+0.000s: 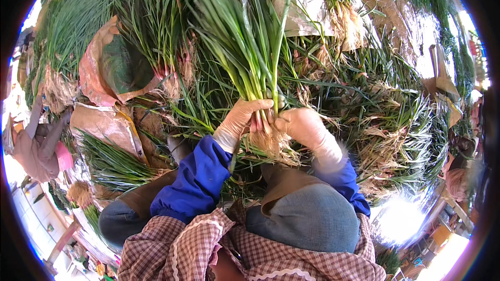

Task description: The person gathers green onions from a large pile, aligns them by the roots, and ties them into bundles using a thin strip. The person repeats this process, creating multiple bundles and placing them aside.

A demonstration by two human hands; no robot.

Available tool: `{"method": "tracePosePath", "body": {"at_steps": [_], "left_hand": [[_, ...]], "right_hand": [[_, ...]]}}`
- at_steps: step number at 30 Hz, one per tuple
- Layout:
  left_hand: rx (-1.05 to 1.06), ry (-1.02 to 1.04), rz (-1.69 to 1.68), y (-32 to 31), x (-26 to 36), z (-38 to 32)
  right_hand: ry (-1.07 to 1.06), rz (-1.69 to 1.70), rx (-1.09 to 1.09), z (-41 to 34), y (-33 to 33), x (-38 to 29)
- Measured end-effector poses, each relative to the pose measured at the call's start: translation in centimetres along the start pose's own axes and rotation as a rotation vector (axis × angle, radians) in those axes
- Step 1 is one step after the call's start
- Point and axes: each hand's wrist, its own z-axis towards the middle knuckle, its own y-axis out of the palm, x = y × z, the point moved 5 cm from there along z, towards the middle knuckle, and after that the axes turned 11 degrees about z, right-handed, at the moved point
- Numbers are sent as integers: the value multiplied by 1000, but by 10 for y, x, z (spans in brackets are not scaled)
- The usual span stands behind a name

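A bunch of green onions (pixel 254 74) stands upright before me, long green leaves fanning upward. Pinkish bases and pale, tangled roots (pixel 269 142) hang below. Around the stems just above the roots is my left hand (pixel 243 116), its thumb laid across the front. My right hand (pixel 304 127) grips the right side of the same bunch, by the stem bases. Both hands appear to wear thin pale gloves, and some fingers are hidden behind the stems. Under the bunch and beyond it spreads a thick layer of loose green onions (pixel 375 125).
More bunches with roots lie at the upper left (pixel 170 50), far left (pixel 58 82) and upper right (pixel 345 19). A reddish sack (pixel 97 66) and a pale sheet (pixel 105 125) are to the left. Another onion bunch (pixel 113 164) rests beside my left knee. A person (pixel 39 148) is at the far left.
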Motion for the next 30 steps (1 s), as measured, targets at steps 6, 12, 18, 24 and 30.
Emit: {"method": "tracePosePath", "body": {"at_steps": [6, 12, 18, 24, 30], "left_hand": [[214, 76, 192, 8, -16, 1], [159, -36, 71, 14, -18, 3], [35, -56, -203, 11, -18, -21], [-87, 190, -516, 9, 21, -43], [-137, 179, -533, 23, 24, -11]], "right_hand": [[-58, -578, 478, 32, -5, -7], [-139, 346, 767, 51, -46, 16], [93, 73, 1240, 117, -212, 126], [172, 224, 905, 126, -230, 150], [-193, -39, 1094, 32, -159, 76]]}}
